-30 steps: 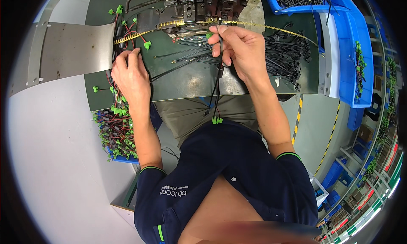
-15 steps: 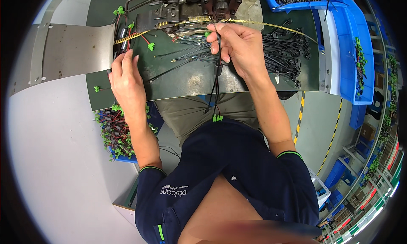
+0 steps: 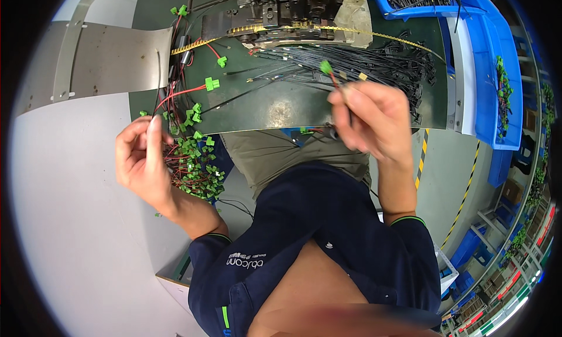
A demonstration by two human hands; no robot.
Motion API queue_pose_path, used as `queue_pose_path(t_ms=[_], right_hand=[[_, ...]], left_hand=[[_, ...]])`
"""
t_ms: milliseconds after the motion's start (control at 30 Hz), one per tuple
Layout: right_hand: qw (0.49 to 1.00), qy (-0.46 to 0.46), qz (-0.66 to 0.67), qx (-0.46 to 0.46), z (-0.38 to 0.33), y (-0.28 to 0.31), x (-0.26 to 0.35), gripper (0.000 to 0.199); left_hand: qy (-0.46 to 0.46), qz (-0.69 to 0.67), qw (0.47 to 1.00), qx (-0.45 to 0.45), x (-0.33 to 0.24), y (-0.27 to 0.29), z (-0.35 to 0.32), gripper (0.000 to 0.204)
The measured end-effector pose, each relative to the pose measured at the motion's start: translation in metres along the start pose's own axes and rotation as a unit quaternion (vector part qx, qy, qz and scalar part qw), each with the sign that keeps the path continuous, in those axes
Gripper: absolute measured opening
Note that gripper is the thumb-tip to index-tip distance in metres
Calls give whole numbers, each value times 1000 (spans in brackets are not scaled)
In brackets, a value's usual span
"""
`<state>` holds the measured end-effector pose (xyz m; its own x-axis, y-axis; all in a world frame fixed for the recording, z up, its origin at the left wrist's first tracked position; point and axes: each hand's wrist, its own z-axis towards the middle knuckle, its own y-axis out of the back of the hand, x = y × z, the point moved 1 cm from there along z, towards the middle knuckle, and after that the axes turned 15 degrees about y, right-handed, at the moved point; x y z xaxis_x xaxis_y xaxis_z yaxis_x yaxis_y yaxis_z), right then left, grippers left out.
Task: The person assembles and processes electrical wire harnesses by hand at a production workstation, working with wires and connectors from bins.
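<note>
My left hand (image 3: 145,161) is closed at the table's left edge, pinching a thin black cable (image 3: 158,79) that stands up from the fingertips. Just beyond it, red wires lead to a green connector (image 3: 212,84) above the table; whether they belong to the held cable I cannot tell. My right hand (image 3: 374,117) is closed over the table's near right side. Between its thumb and fingers is a connector lead (image 3: 335,79), a red and dark wire pair tipped by a green plug (image 3: 326,67). Another green plug (image 3: 305,130) with red wire hangs by the table edge left of this hand.
A metal press (image 3: 293,9) stands at the back, a brass terminal strip (image 3: 386,36) running through it. Black cables (image 3: 363,64) lie piled on the green table (image 3: 246,115). Many green-plugged leads (image 3: 196,170) fill a heap at lower left. Blue bins (image 3: 483,73) stand at right.
My right hand has drawn back from the press toward me and right; a green plug now points up from it. My left hand has left the tabletop leads, moving nearer me with a cable pinched.
</note>
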<state>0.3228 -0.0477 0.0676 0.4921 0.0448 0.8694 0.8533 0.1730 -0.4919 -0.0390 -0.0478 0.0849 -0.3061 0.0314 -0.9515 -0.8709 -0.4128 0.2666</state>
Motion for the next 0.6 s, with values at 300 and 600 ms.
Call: queue_pose_path(t_ms=[300, 600], right_hand=[[852, 319, -405, -93, -111, 70, 200, 27], [586, 209, -772, -133, -101, 147, 351, 35]], left_hand=[[-41, -146, 970, 192, -26, 65, -31, 42], [-36, -79, 973, 213, -1, -18, -59, 11]])
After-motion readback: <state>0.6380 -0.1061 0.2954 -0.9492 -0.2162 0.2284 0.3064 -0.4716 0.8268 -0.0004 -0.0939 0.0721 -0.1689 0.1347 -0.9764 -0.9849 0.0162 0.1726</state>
